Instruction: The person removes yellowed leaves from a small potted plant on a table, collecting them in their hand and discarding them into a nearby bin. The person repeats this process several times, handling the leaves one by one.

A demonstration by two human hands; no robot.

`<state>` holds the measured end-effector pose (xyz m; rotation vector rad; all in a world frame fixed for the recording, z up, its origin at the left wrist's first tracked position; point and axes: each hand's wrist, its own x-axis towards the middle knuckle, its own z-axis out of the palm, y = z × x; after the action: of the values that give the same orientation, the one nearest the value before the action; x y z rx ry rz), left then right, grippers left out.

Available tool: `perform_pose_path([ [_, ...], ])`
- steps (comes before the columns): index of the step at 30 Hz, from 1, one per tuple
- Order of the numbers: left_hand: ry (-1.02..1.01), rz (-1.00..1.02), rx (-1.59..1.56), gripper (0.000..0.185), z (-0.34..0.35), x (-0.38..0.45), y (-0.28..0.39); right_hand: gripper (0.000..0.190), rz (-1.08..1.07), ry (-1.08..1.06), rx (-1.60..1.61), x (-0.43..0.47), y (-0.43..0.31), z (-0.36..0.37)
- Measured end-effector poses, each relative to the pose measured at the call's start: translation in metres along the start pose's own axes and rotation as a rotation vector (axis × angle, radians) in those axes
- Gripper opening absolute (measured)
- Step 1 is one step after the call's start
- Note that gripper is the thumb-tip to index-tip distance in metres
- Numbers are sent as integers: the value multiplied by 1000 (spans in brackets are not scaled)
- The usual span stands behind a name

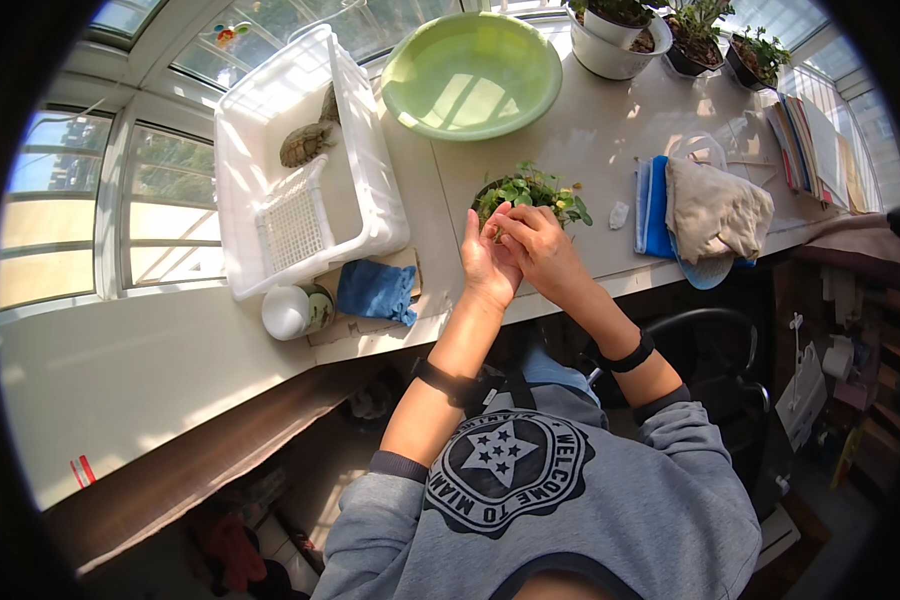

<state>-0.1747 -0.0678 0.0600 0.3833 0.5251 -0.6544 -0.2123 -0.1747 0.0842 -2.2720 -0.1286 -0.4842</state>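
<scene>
My left hand [489,259] is turned palm up and cupped, its thumb standing away from the fingers. Over its palm and fingertips, my right hand [546,251] bends its fingers in a pinch. Whatever may lie between those fingertips is too small or hidden to make out. Just beyond both hands is a small potted plant [532,191] with green leaves and some yellowish ones. Its dark pot is partly covered by the leaves and hands. Each forearm wears a black band.
Two turtles [306,144] sit in a white plastic crate [390,217] at left. A green basin [472,131] holds water. Nearby are a blue cloth [375,291], a white-lidded jar [285,311], a crumpled white scrap [619,215], folded cloths [716,206], books [806,150] and potted plants [694,45].
</scene>
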Motion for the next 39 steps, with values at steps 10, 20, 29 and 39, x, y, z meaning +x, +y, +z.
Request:
perform_pose_path([
  [10,-21,-64,17,28,-41,8,9,27,-129,-36,-38,-24,-13,-18],
  [20,133,-154,24,22,-39,8,-7,24,696,102,86,-46,204,-30],
  [29,143,-173,134,21,-33,6,-17,20,433,-33,-341,-24,264,29],
  [39,29,-192,134,24,-26,22,-28,11,530,143,76,-29,220,-13],
])
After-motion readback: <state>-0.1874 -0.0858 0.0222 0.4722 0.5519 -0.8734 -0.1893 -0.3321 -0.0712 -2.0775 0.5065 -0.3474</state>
